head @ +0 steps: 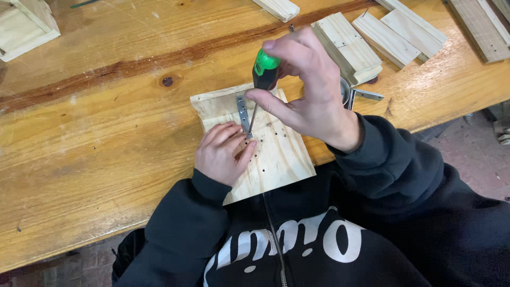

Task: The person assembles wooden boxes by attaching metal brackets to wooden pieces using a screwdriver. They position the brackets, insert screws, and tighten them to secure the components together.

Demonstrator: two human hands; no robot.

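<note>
Wide wooden counter [95, 133] carried a pale pine board [276, 154] at its near edge, long axis running away from the person and slightly left. Loose wood blocks [348, 45] lay well beyond it to the right. Right hand [311, 90] stood above the board, fingers clenched around a green-handled screwdriver [264, 66], shaft tilted down and left, tip meeting the lower end of a narrow metal strap bracket [243, 112] lying lengthwise on the board. Left hand [223, 154] rested flat on the board just left of the tip, fingers pressed down, grasping nothing, fingertips touching or just beside the bracket's end. Screw itself too small to tell. Another metal bracket [366, 95] lay right of the hand.
</note>
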